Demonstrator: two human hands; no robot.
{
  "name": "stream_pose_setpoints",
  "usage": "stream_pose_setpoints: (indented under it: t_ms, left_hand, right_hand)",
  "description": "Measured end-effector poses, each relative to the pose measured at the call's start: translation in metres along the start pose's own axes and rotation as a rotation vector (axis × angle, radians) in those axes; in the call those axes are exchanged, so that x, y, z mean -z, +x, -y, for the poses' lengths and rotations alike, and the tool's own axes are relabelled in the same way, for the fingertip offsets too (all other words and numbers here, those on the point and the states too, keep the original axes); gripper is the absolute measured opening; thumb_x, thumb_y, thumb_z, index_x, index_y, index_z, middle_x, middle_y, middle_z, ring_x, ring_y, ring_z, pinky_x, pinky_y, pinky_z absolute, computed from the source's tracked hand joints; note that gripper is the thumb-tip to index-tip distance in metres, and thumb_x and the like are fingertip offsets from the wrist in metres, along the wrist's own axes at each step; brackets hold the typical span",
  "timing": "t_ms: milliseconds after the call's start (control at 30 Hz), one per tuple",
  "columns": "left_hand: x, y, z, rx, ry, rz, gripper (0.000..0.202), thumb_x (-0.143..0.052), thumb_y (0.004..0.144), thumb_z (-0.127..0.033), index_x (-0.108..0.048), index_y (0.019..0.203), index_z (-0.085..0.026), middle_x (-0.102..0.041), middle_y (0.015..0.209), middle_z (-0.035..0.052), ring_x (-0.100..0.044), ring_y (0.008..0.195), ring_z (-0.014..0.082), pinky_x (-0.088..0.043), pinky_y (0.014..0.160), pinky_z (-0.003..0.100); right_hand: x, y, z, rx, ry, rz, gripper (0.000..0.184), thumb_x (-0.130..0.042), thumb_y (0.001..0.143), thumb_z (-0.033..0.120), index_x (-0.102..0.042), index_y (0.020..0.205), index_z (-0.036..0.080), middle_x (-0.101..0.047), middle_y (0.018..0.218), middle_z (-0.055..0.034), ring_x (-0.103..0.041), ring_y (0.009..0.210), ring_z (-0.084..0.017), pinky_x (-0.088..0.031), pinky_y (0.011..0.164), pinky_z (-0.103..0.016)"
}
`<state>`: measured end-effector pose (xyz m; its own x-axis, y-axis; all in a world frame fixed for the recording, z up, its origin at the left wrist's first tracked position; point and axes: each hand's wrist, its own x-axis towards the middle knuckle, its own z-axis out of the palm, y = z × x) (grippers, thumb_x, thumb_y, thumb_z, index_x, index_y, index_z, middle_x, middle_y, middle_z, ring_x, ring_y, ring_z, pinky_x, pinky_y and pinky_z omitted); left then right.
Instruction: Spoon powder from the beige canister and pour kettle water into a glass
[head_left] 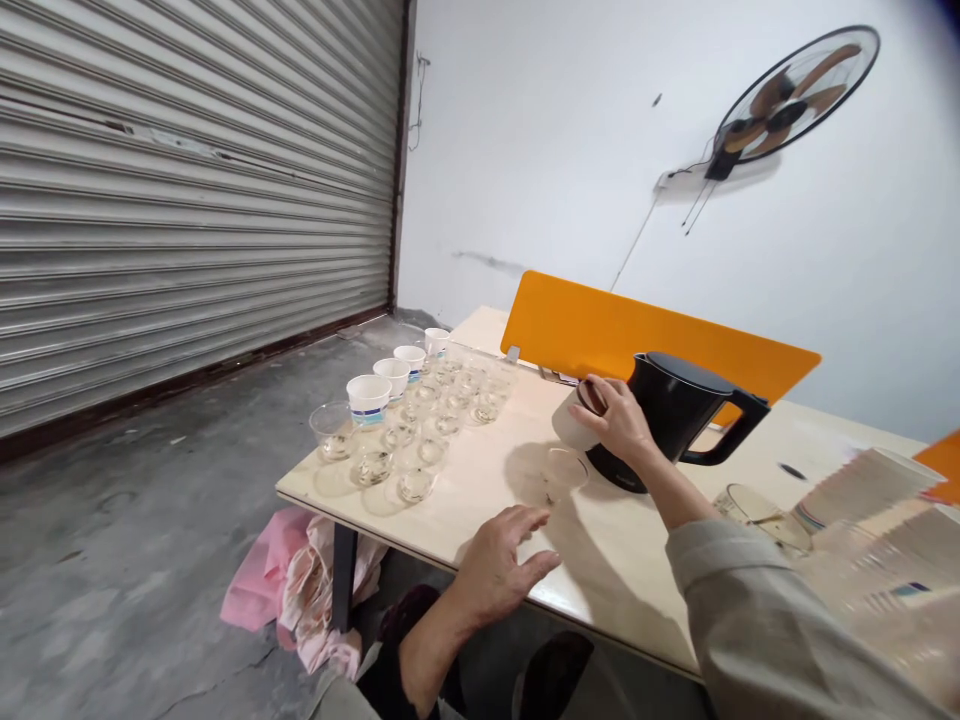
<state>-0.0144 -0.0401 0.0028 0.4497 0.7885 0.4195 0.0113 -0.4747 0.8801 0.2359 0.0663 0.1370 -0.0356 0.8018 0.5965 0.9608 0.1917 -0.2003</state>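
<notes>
Garage-like workroom, roller shutter door (195, 200), bare concrete floor (150, 540), wall-mounted fan (795, 95), plain table (480, 500)

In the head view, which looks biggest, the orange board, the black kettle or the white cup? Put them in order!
1. orange board
2. black kettle
3. white cup, held in the right hand
The board stands behind the kettle, farther away, so it is surely biggest.

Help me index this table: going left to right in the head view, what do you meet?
Clear cups, left hand, right hand holding white cup, black kettle, stacked cups.
</notes>
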Motion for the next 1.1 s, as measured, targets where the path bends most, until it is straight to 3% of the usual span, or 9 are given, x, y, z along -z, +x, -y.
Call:
stream_pose_setpoints:
  t_ms: [133, 300, 500, 800, 900, 967, 1100]
  left_hand:
    - [-0.001, 0.0, 0.0, 0.033, 0.003, 0.009, 0.043, -0.075, 0.087, -0.034, -0.069, 0.128, -0.024, -0.072, 0.125, 0.0056, -0.068, 0.111, 0.0242, -0.057, 0.101, 0.037]
    - [0.0, 0.001, -0.004, 0.051, 0.018, 0.005, 0.043, -0.077, 0.085, -0.031, -0.069, 0.127, -0.024, -0.073, 0.124, 0.0052, -0.067, 0.112, 0.0249, -0.057, 0.101, 0.038]
    - [0.0, 0.001, -0.002, 0.063, 0.026, 0.017, 0.045, -0.077, 0.085, -0.031, -0.069, 0.129, -0.024, -0.072, 0.126, 0.0046, -0.067, 0.112, 0.0242, -0.057, 0.101, 0.037]
    - [0.0, 0.001, -0.003, 0.064, 0.053, 0.015, 0.042, -0.076, 0.085, -0.032, -0.07, 0.126, -0.024, -0.073, 0.124, 0.0048, -0.068, 0.107, 0.0234, -0.056, 0.099, 0.036]
    - [0.0, 0.001, -0.005, 0.062, 0.054, 0.019, 0.041, -0.075, 0.086, -0.032, -0.07, 0.126, -0.023, -0.073, 0.122, 0.0054, -0.069, 0.106, 0.0232, -0.056, 0.098, 0.036]
    - [0.0, 0.001, -0.004, 0.059, 0.057, 0.018, 0.04, -0.074, 0.087, -0.032, -0.07, 0.125, -0.022, -0.073, 0.121, 0.0058, -0.069, 0.105, 0.0232, -0.056, 0.098, 0.036]
    - [-0.002, 0.0, -0.002, 0.041, 0.055, 0.019, 0.037, -0.072, 0.088, -0.032, -0.07, 0.124, -0.021, -0.072, 0.121, 0.0062, -0.068, 0.107, 0.0232, -0.056, 0.098, 0.036]
  right_hand:
    - [-0.039, 0.008, -0.015, 0.045, 0.036, 0.127, 0.067, -0.065, 0.084, 0.053, -0.061, 0.142, 0.017, -0.06, 0.135, -0.0175, -0.056, 0.127, -0.034, -0.042, 0.111, -0.047]
    - [-0.061, 0.005, -0.021, 0.088, 0.058, 0.239, 0.071, -0.065, 0.085, 0.054, -0.06, 0.143, 0.015, -0.058, 0.138, -0.0186, -0.054, 0.13, -0.033, -0.04, 0.113, -0.044]
    - [-0.062, 0.01, -0.029, 0.148, 0.115, 0.31, 0.07, -0.067, 0.085, 0.054, -0.059, 0.145, 0.019, -0.059, 0.142, -0.0162, -0.053, 0.133, -0.033, -0.037, 0.117, -0.047]
    - [-0.055, 0.013, -0.037, 0.14, 0.166, 0.401, 0.077, -0.07, 0.083, 0.048, -0.055, 0.15, 0.013, -0.046, 0.159, -0.0197, -0.039, 0.148, -0.036, -0.026, 0.124, -0.05]
    - [-0.045, 0.001, -0.025, 0.113, 0.126, 0.343, 0.081, -0.073, 0.08, 0.054, -0.055, 0.15, 0.018, -0.046, 0.159, -0.0187, -0.034, 0.151, -0.039, -0.026, 0.123, -0.057]
    - [-0.03, -0.014, -0.015, 0.138, 0.108, 0.224, 0.073, -0.07, 0.085, 0.055, -0.057, 0.149, 0.021, -0.049, 0.157, -0.0168, -0.038, 0.149, -0.038, -0.03, 0.121, -0.058]
    - [0.019, -0.042, -0.013, 0.1, 0.074, -0.257, 0.052, -0.056, 0.096, 0.047, -0.059, 0.143, 0.026, -0.059, 0.146, -0.0127, -0.051, 0.136, -0.032, -0.041, 0.115, -0.055]
